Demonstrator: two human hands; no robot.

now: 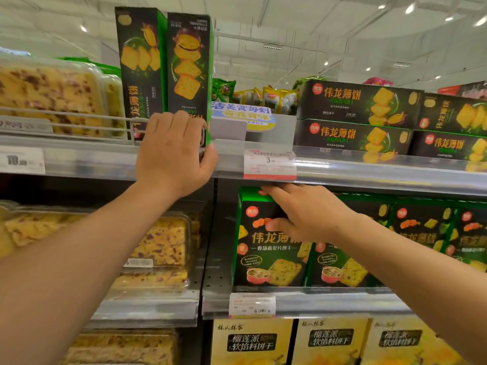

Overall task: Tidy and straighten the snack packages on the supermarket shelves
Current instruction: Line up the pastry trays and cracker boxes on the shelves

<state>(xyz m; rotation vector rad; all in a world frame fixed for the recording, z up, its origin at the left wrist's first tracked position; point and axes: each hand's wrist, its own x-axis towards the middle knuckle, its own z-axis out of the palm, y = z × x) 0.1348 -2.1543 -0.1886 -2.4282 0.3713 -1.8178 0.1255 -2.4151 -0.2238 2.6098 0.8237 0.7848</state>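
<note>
Top shelf [369, 167] runs across the frame's middle; lower shelf [329, 302] sits below it at centre right. Flat dark-green cracker boxes [361, 122] are stacked two high at upper right on the top shelf. Clear trays of cake [50, 93] fill the upper left. Two upright cracker boxes [168, 67] stand side by side at upper centre, touching each other. On the lower shelf, a vegetable cracker box [266, 248] faces out at the left end of its row. Your left hand [171, 156], centre frame: grip closed around the base of the right upright box, thumb on the shelf edge. Your right hand [311, 212], centre right: grip half open, fingers over the vegetable box top, thumb on its front. A price tag [268, 164] hangs between your hands.
</note>
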